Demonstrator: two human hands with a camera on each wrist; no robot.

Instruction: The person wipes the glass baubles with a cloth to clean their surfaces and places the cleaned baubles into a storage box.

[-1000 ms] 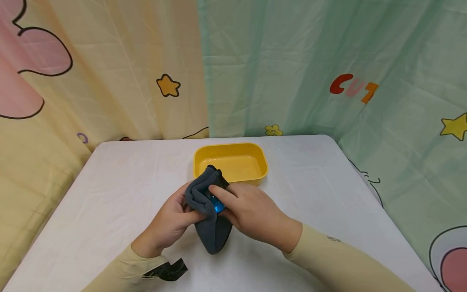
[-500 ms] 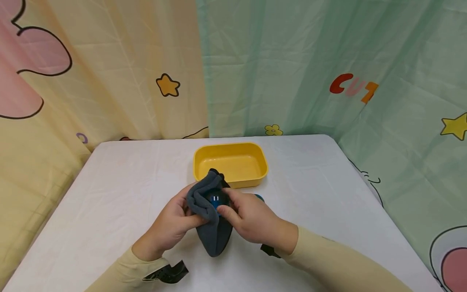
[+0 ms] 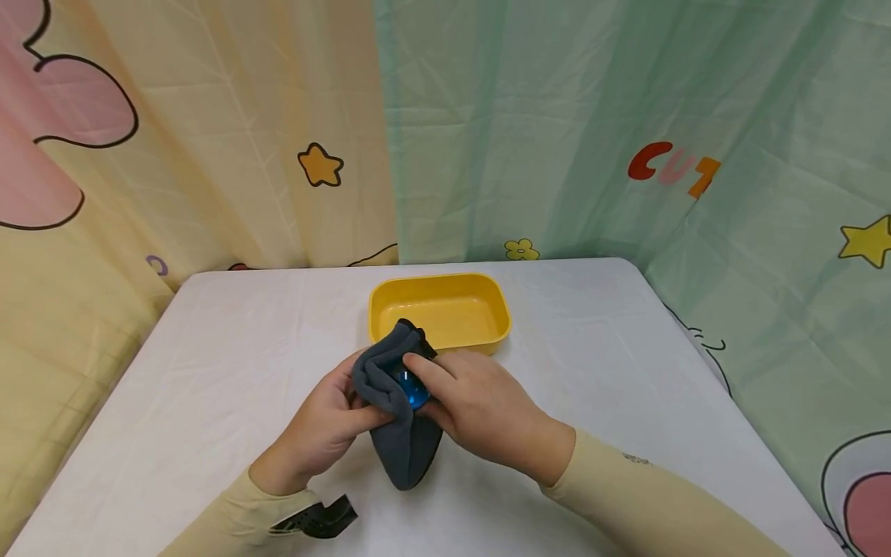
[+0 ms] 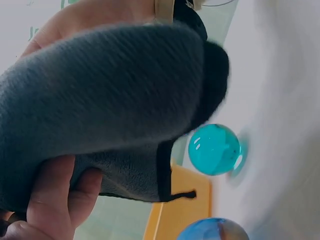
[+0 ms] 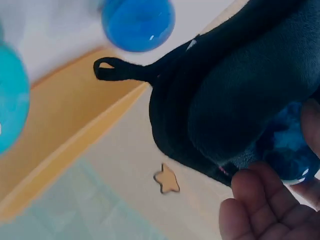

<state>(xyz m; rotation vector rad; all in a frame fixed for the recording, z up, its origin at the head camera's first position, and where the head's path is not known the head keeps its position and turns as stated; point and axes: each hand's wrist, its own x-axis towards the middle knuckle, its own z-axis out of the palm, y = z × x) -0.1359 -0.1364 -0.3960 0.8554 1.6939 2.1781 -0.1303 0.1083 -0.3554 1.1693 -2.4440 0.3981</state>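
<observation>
In the head view, my left hand (image 3: 316, 429) grips a folded dark grey cloth (image 3: 405, 452) with black edging, thumb on top. A shiny blue ball (image 3: 415, 391) lies against the cloth's folds, pinched by the thumb and fingers of my right hand (image 3: 490, 410). The right wrist view shows this ball (image 5: 286, 145) partly wrapped by the cloth (image 5: 230, 107). The left wrist view has the cloth bunched over the left hand's fingers (image 4: 55, 200), and the held ball is hidden there.
A yellow tub (image 3: 452, 316) stands just beyond the hands on the white table (image 3: 264, 333). In the left wrist view, a teal ball (image 4: 214, 150) and another blue ball (image 4: 212, 231) sit near the tub. Patterned curtains (image 3: 487, 131) enclose the table.
My right hand turned over at the ball and has rolled back, thumb and fingers shifting on it. A teal ball briefly visible beyond that hand is hidden again. The left hand has hardly moved.
</observation>
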